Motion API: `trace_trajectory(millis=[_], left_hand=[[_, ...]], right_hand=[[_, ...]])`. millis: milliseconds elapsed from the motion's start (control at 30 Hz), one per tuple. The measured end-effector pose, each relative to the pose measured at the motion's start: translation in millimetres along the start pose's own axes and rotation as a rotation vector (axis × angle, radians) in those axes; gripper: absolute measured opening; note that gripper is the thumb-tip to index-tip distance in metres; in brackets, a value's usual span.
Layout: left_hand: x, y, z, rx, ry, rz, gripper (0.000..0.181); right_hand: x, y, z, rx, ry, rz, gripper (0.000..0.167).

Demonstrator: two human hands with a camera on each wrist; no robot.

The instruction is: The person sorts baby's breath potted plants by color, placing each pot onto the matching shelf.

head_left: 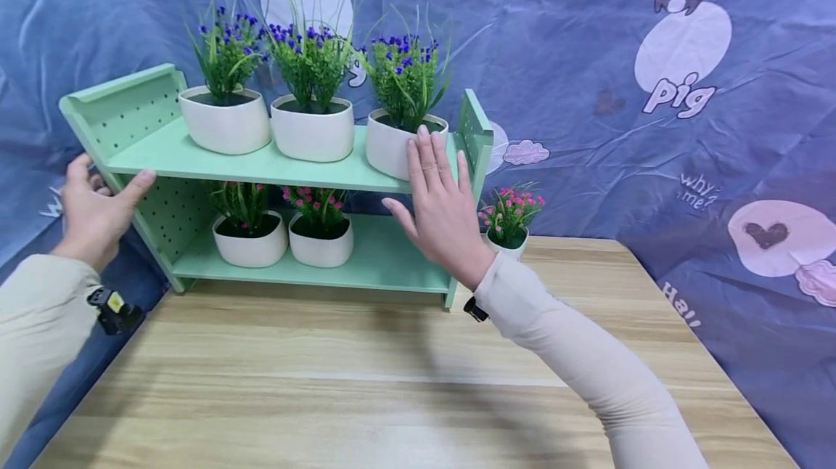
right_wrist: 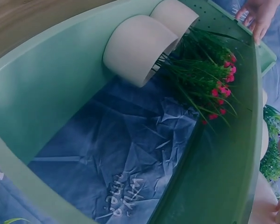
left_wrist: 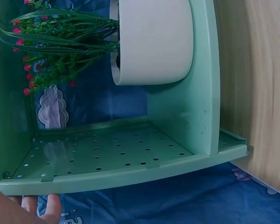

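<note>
A two-tier mint-green shelf point(head_left: 392, 251) stands on the wooden table. At its left end, my left hand point(head_left: 101, 211) grips the perforated side panel, thumb over the front edge and fingers outside. The left wrist view catches those fingers point(left_wrist: 51, 207) against the panel. My right hand point(head_left: 444, 208) has its straight fingers laid against the front of the rightmost top pot point(head_left: 387, 142). Two more white pots with purple flowers, a left one point(head_left: 225, 124) and a middle one point(head_left: 312, 131), share the top board. The right wrist view shows the lower tier from its right end.
On the lower board are two smaller pink-flowered pots, one left point(head_left: 251, 244) and one right point(head_left: 321, 244). Another small pink-flowered pot point(head_left: 508, 240) stands on the table point(head_left: 366, 382) beyond the shelf's right end. A blue printed cloth point(head_left: 555, 41) hangs behind everything.
</note>
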State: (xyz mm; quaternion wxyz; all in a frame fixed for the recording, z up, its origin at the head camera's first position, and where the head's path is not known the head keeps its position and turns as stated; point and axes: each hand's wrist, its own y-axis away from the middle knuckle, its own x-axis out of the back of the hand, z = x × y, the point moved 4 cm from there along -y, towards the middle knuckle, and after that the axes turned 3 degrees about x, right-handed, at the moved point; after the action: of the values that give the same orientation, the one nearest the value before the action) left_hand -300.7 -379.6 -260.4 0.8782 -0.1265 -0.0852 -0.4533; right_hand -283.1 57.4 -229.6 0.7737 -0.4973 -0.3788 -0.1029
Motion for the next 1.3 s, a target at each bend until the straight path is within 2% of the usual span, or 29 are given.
trace_trajectory(millis=[133, 333, 533, 1033, 1167, 1300], left_hand=[[-1.7, -0.2, 1.0, 0.007, 0.006, -0.005, 0.072], [-4.1, 0.5, 1.8, 0.019, -0.010, -0.001, 0.073], [-5.8, 0.4, 3.6, -0.001, -0.006, -0.011, 0.073], [-6.6, 1.9, 1.6, 0.038, -0.021, -0.010, 0.074], [-4.0, 1.5, 0.7, 0.044, -0.016, -0.001, 0.074], [-1.4, -0.7, -1.1, 0.047, -0.012, 0.003, 0.075]], right_hand=[[-1.5, 3.2, 5.2, -0.045, -0.007, -0.039, 0.087], [-8.8, 6.2, 11.4, -0.125, -0.028, -0.150, 0.093], [-14.3, 6.3, 15.0, -0.166, -0.030, -0.222, 0.092], [-15.7, 4.4, 15.9, -0.187, -0.076, -0.268, 0.091], [-11.9, 1.8, 14.5, -0.175, -0.099, -0.251, 0.090], [-0.1, -4.5, 12.9, -0.143, -0.096, -0.214, 0.089]])
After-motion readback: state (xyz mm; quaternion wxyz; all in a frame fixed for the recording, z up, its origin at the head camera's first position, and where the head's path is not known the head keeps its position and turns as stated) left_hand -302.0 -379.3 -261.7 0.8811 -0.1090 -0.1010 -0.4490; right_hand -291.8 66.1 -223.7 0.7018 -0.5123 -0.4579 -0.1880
